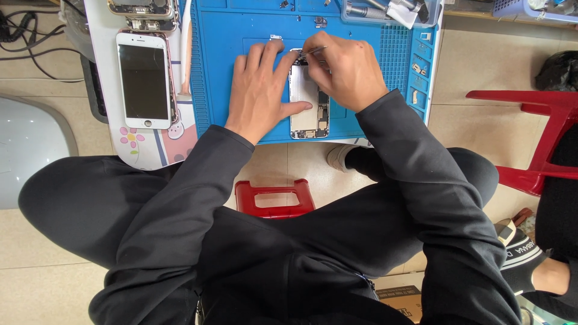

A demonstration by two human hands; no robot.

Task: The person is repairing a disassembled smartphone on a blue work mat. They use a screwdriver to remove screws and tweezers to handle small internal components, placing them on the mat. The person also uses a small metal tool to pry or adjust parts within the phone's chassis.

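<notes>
— While both hands sit over the blue work mat (235, 36), what is under them?

— An opened phone body (309, 102), back shell up with its insides showing, lying upright on the mat near its 6 o'clock edge. The left hand (262, 90) rests flat beside it at 9 o'clock, fingers spread wide, thumb stretched across the lower part of the phone and touching it. It pins the phone; it closes on nothing.

— And the other hand?

— The right hand (343, 69) is at 2 o'clock from the phone, fingers pinched narrow on a thin metal tool (314, 52), most likely tweezers. The tip points toward 9 o'clock and meets the top end of the phone. Whether the tip holds some small part is too small to tell.

— What else lies around?

— At 9 o'clock from the mat, well apart from the hands, a white phone screen (143, 81) lies face up on a white board with a cartoon print (141, 147). Above it, at 12 o'clock, another stripped phone frame (141, 9) is partly cut off. A clear tray of tools (391, 11) sits at the mat's 1 o'clock corner, and small screws and bits lie in the mat's side pockets (416, 69) at 3 o'clock.

— Below the table?

— A red stool (274, 198) at 6 o'clock between the knees, a red plastic chair (536, 138) at 4 o'clock.
</notes>
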